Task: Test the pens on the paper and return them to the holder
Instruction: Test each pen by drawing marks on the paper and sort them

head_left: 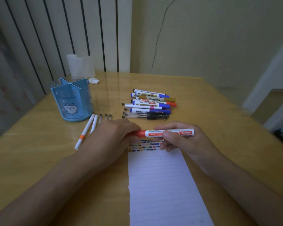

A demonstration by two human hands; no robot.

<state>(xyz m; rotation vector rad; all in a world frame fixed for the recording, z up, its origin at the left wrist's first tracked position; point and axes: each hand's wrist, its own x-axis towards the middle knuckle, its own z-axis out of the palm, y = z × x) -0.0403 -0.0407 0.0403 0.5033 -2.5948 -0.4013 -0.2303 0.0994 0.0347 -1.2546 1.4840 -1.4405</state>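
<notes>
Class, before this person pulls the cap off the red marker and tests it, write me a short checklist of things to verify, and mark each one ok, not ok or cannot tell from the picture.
1. Red marker held by both hands: ok. The left hand grips the red cap end, the right hand pinches the barrel.
2. Cap off: not ok, it is still on.
3. Paper under the marker with blank space: ok. Only its far edge carries colour marks.
4. Blue holder upright and within view: ok.
5. Holder compartments free: cannot tell fully, though no pens stick out.
6. Untested pens kept apart: ok. A pile of markers lies beyond the paper.
</notes>
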